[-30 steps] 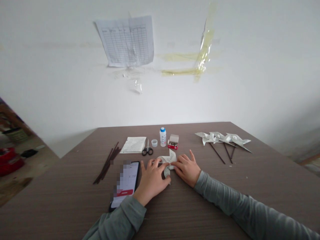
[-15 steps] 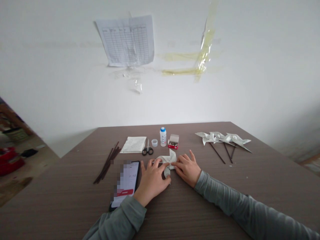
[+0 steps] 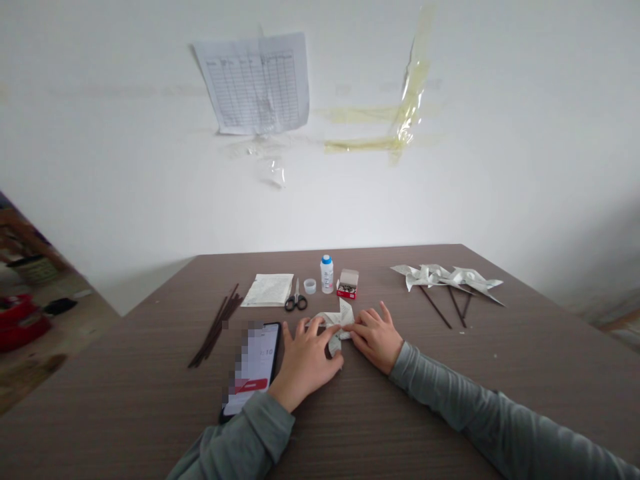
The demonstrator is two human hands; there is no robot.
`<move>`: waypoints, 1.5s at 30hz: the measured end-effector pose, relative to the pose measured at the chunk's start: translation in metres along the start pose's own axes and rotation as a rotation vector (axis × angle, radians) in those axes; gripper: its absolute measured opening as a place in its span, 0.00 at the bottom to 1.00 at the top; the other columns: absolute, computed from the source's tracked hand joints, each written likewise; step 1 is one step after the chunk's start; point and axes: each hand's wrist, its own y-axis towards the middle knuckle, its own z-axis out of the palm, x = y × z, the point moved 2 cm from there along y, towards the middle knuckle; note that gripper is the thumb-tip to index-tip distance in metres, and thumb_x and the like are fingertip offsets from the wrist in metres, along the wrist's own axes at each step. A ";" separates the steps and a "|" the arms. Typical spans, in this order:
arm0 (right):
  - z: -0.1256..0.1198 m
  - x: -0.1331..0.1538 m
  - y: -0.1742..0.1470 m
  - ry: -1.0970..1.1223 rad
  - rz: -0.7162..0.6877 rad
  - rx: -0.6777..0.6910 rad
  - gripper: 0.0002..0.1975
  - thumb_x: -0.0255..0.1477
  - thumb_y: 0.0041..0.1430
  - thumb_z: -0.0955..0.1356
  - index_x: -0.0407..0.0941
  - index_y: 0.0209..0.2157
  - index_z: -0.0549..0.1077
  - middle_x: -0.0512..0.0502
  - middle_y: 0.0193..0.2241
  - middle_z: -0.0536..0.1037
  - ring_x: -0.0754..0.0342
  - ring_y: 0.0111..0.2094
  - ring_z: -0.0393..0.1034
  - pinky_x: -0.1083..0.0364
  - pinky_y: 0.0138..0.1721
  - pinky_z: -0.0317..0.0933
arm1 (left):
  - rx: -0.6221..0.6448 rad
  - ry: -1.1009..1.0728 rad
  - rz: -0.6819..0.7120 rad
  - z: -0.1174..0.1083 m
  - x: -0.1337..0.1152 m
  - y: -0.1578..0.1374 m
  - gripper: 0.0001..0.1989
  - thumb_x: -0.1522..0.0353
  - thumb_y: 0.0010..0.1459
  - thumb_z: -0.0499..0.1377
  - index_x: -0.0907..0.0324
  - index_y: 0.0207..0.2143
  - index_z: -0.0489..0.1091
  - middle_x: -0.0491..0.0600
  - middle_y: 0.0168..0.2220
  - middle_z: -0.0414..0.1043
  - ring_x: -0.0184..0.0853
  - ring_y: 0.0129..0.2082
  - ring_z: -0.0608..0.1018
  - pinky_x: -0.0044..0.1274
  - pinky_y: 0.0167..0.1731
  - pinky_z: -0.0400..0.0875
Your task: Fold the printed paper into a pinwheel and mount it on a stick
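A white printed-paper pinwheel [image 3: 345, 312] lies on the table between my hands, partly covered by fingers. My left hand [image 3: 309, 353] steadies it from the left, index fingertip at its centre and thumb by the lower blade, the other fingers spread. From the right, my right hand [image 3: 376, 339] is closed, with thumb and index finger pressed on the pinwheel's centre; whatever small piece sits under the fingertips is hidden. Just behind stands an open red box [image 3: 347, 288] of small metallic pieces. A white bottle with a blue cap [image 3: 327, 275] is beside it.
Black-handled scissors [image 3: 296, 302], a small translucent cup [image 3: 310, 287] and stacked paper sheets [image 3: 268, 290] lie behind my left hand. A phone [image 3: 253, 373] lies left of it, dark sticks [image 3: 216, 330] farther left. Several paper pinwheels [image 3: 445, 275] on sticks lie at the back right.
Both hands stay at the pinwheel in nearly the same pose. The whole view has shifted very slightly; nothing has been picked up or let go.
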 end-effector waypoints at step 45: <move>0.001 -0.003 -0.002 0.045 0.030 -0.001 0.20 0.25 0.84 0.72 0.58 0.58 0.96 0.43 0.51 0.91 0.37 0.62 0.84 0.14 0.87 0.60 | -0.014 0.001 0.036 0.002 0.002 0.009 0.34 0.60 0.70 0.73 0.41 0.78 0.87 0.58 0.80 0.83 0.70 0.84 0.75 0.76 0.91 0.49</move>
